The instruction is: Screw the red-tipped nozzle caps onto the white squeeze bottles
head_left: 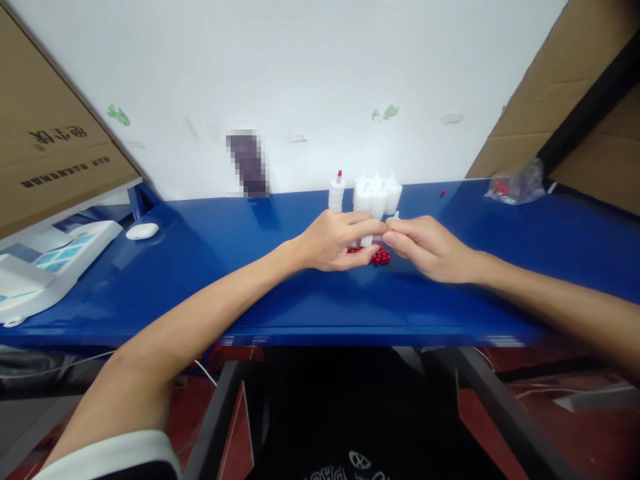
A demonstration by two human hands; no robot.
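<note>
My left hand (336, 240) and my right hand (426, 248) meet over the middle of a blue table (210, 280). The left hand's fingers are curled around a small white bottle (367, 240). The right hand's fingertips are pinched together at the bottle's top; what they pinch is too small to name. Under both hands lies a small heap of red caps (380, 256). Just behind stand several white bottles (378, 193), and one white bottle with a red cap (337, 192) stands to their left.
A white scale (45, 267) and a white oval object (142, 231) sit at the table's left. A clear bag with red pieces (515, 183) lies at the far right. Cardboard boxes (45, 133) flank both sides. A white wall is behind.
</note>
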